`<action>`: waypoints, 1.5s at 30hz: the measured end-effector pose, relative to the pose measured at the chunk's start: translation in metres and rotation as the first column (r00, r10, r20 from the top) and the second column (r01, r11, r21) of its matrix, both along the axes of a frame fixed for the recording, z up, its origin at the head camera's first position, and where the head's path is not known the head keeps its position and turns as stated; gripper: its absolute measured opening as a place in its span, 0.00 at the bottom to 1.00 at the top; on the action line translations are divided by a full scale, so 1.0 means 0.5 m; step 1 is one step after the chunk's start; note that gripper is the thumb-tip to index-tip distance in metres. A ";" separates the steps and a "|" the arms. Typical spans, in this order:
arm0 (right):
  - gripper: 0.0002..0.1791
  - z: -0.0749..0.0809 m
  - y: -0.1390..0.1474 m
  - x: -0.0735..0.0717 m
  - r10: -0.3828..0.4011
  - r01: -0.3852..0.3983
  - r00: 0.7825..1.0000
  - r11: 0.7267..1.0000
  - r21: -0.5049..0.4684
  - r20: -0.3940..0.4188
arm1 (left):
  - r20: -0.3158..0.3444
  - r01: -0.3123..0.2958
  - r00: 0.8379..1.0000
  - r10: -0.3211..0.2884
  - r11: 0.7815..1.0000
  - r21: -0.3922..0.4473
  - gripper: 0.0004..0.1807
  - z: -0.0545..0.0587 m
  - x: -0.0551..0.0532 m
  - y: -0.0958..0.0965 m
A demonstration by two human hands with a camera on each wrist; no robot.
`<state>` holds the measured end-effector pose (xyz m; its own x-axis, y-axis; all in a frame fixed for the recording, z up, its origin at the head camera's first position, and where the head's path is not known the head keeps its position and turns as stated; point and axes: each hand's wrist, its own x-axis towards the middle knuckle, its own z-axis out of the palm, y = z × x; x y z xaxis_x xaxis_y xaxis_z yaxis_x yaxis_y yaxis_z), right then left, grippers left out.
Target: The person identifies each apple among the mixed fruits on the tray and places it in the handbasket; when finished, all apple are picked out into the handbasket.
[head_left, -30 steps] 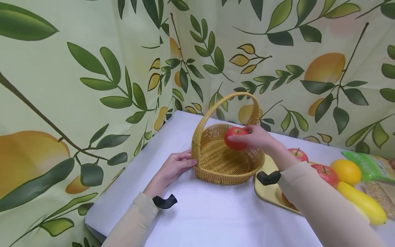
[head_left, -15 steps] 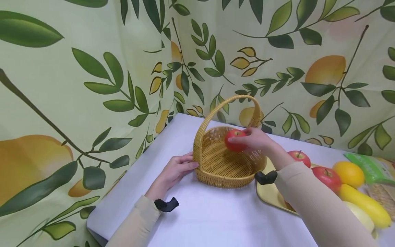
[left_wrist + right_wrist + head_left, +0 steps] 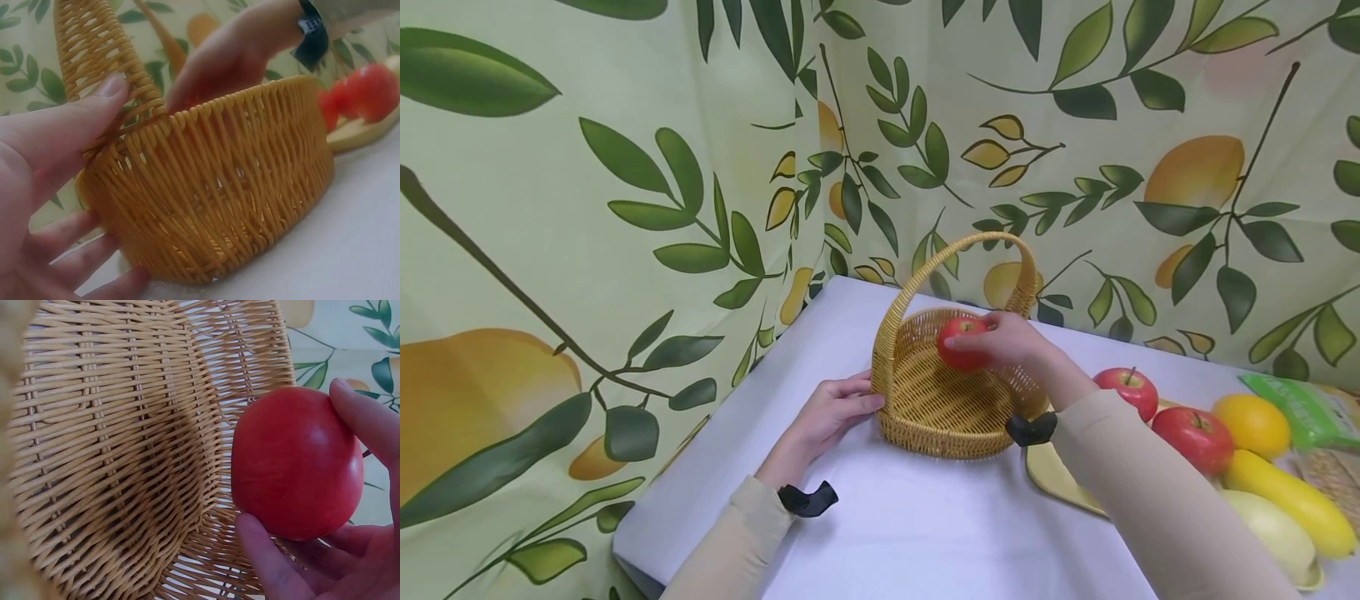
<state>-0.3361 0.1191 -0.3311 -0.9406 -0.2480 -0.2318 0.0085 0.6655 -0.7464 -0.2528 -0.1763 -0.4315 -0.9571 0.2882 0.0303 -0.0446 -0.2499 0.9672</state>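
Over the last second the apple (image 3: 297, 465) in the right hand (image 3: 1011, 340) has shifted slightly toward the left hand (image 3: 835, 410), so it looks farther in over the basket (image 3: 951, 442), though not yet let go. The right hand reaches in from its own side, thumb and fingers pinching the fruit; the left hand, scarcely moved, rests against the basket's left side, thumb at the handle's (image 3: 103, 50) foot, fingers spread loosely by the wall.
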 end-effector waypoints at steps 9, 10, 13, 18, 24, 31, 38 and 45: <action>0.48 -0.001 -0.017 -0.006 -0.009 0.009 1.000 1.000 0.016 -0.011 | -0.005 0.000 1.000 0.000 1.000 -0.008 0.15 -0.004 0.001 0.000; 0.47 -0.002 -0.021 -0.008 -0.009 0.009 1.000 1.000 0.017 -0.008 | -0.003 -0.003 1.000 0.003 1.000 -0.014 0.16 -0.005 0.001 -0.001; 0.47 -0.010 -0.037 -0.010 -0.021 0.021 1.000 1.000 -0.001 0.019 | 0.007 -0.013 1.000 0.014 0.999 -0.030 0.16 -0.007 0.002 -0.004; 0.48 -0.018 -0.048 -0.016 -0.041 0.042 0.999 0.999 -0.007 0.032 | 0.013 -0.010 1.000 0.010 1.000 -0.025 0.16 -0.009 0.005 -0.004; 0.50 -0.023 -0.047 -0.025 -0.002 0.003 1.000 0.998 0.064 -0.016 | 0.004 -0.004 1.000 0.004 1.000 -0.017 0.15 -0.008 0.003 0.000; 0.49 -0.026 -0.046 -0.031 0.003 0.000 1.000 0.995 0.096 -0.030 | -0.013 -0.015 1.000 0.015 1.000 -0.015 0.15 -0.006 0.000 0.002; 0.50 -0.034 -0.039 -0.030 0.008 -0.008 1.000 0.990 0.144 0.000 | -0.028 -0.012 1.000 0.011 1.000 -0.025 0.15 -0.005 -0.001 0.001; 0.50 -0.038 -0.046 -0.033 0.008 0.002 0.998 0.986 0.166 -0.062 | -0.020 -0.018 1.000 0.018 0.999 -0.032 0.14 -0.005 -0.001 0.002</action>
<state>-0.3526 0.0961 -0.3499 -0.9538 -0.2137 -0.2113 -0.0364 0.7802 -0.6245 -0.2534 -0.1752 -0.4340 -0.9614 0.2722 0.0403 -0.0211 -0.2189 0.9755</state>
